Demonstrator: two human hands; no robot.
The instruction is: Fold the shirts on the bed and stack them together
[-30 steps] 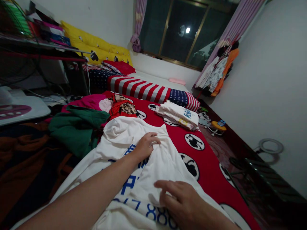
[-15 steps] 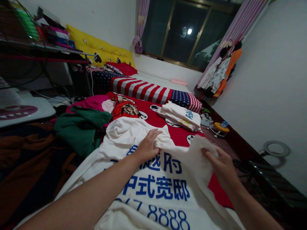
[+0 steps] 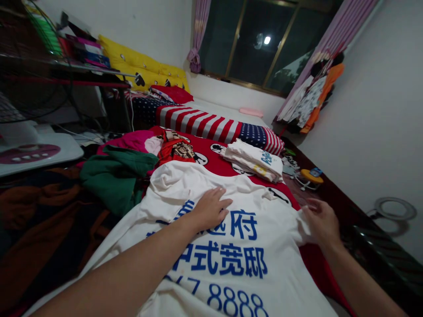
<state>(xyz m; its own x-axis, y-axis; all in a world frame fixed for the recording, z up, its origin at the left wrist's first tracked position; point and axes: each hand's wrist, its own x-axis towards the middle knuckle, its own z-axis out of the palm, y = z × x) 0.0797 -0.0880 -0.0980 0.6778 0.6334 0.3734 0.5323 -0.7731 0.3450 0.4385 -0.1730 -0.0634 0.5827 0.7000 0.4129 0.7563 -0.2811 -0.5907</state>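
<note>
A white T-shirt (image 3: 280, 264) with blue Chinese characters and digits lies spread in front of me, its collar end pointing away. My left hand (image 3: 213, 209) rests on its upper chest, fingers extended over the print and covering part of the characters. At the right side, my right hand (image 3: 322, 222) has its fingers closed at the shirt's sleeve; the exact grip is partly hidden. Beyond the collar sits a stack of folded white shirts (image 3: 253, 160), the top one with blue lettering.
Red bedding (image 3: 211, 154) with white ovals lies underneath. To the left are a green garment (image 3: 119, 171), a pink garment (image 3: 132, 141) and a dark brown blanket (image 3: 49, 229). A white fan base (image 3: 36, 149) stands at far left. A flag-patterned bed (image 3: 198, 121) lies behind.
My right hand has moved outward to the right, drawing the sleeve out. The shirt's right shoulder, bunched and lifted before, now lies flatter. My left hand stays on the chest, fingers flatter.
</note>
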